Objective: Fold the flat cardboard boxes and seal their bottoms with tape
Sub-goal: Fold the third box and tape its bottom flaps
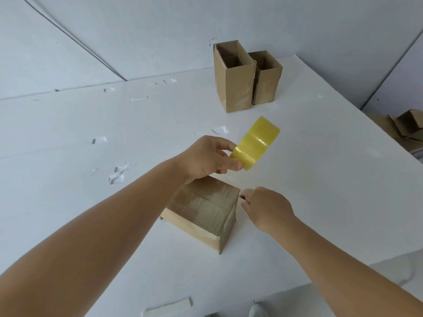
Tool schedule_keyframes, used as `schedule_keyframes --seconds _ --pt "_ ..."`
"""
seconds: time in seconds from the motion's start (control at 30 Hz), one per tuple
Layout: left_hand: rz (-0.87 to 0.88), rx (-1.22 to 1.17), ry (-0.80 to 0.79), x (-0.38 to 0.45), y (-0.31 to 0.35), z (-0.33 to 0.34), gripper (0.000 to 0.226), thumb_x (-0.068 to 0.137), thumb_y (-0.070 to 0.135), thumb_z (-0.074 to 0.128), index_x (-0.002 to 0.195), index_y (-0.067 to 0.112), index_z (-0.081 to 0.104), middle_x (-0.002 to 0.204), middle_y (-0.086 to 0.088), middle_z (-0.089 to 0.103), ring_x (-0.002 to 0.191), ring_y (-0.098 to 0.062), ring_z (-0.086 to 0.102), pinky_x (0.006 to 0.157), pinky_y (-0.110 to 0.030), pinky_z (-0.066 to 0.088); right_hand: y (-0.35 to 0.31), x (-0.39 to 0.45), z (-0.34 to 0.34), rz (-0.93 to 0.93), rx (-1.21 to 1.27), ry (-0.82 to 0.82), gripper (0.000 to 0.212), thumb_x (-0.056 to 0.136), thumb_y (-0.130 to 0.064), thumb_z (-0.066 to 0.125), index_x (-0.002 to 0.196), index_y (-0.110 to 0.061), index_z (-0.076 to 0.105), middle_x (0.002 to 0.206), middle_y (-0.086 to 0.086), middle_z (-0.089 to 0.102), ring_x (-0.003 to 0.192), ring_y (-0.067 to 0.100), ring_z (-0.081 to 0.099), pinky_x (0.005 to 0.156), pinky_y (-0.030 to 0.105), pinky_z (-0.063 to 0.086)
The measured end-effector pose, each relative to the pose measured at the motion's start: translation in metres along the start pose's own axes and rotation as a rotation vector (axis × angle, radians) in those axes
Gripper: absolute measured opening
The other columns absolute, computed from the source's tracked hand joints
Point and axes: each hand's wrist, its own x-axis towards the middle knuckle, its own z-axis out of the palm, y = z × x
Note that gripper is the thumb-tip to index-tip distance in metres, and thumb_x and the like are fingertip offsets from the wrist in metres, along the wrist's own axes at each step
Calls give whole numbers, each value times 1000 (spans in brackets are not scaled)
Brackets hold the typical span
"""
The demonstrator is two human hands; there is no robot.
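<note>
Two boxes (247, 76) stand finished and open-topped well beyond the hands, so this looks like number three. The current box (203, 211) sits upside down on the white surface (320, 179), right below the left hand (206, 160) and just beside the right hand (266, 208), its bottom already glossy with tape. The left hand pinches the yellow tape roll (257, 143), lifted above the box. The right hand's fingers are at the box's far corner; I can't tell if they're pinching a clear strip or just pressing. My guess: the sealing's nearly done, and next comes tearing the tape and smoothing it down. Plenty of bare surface left of the hands; the surface's edge runs close on the right.
</note>
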Motion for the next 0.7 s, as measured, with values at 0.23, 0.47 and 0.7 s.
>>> schedule_keyframes --seconds 0.23,0.47,0.7 --pt "-52 -15 40 5 1 4 16 80 15 76 95 19 72 70 5 70 64 -9 56 77 -25 49 5 7 4 155 690 102 33 97 -40 43 98 -15 64 99 7 64 98 29 56 82 35 44" --pt "-66 24 84 11 1 9 14 78 22 78 90 23 73 65 9 69 66 -10 55 78 -27 45 -31 -12 -24 202 1665 -1 26 82 -38 66 74 -13 69 78 8 66 76 21 60 75 35 47" --pt "-85 70 200 13 -2 22 23 77 29 77 99 25 71 79 -3 71 63 -7 55 68 -22 45 -47 -11 -22 399 1723 200 19 84 -13 66 65 -12 64 68 9 62 63 20 55 63 32 47"
